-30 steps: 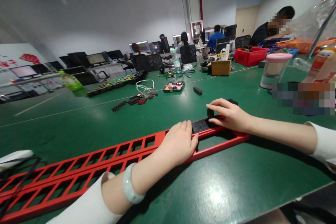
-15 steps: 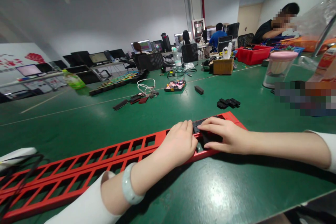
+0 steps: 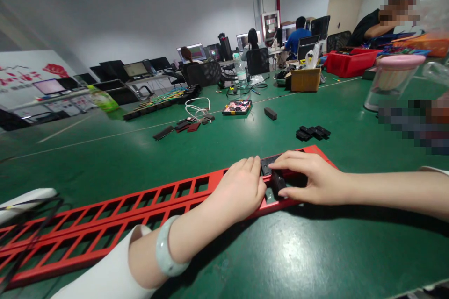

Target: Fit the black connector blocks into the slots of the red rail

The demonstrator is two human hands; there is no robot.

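A long red slotted frame [image 3: 214, 181] with two rows of openings lies across the table. My left hand [image 3: 242, 188] is closed over it near the right end, its fingers together and wrapped across the bars. Between the thumb and fingers of my right hand [image 3: 312, 178] is a small black block [image 3: 279, 184], tilted over an opening in the near row. Another black piece [image 3: 265, 167] sits in the far row, just past my left fingertips. Part of the frame's right end is hidden under my right hand.
Several black blocks [image 3: 313, 132] lie beyond the frame, with a single dark block [image 3: 270, 113] farther off. Dark red and black pieces [image 3: 182, 125] lie near a white cable. A pink-lidded jar [image 3: 391, 84] stands right. Black cables [image 3: 33, 236] cross the frame's left end.
The black block in my right hand now shows more, tilted between thumb and fingers. My left hand keeps its place on the frame. The whole view has shifted slightly.
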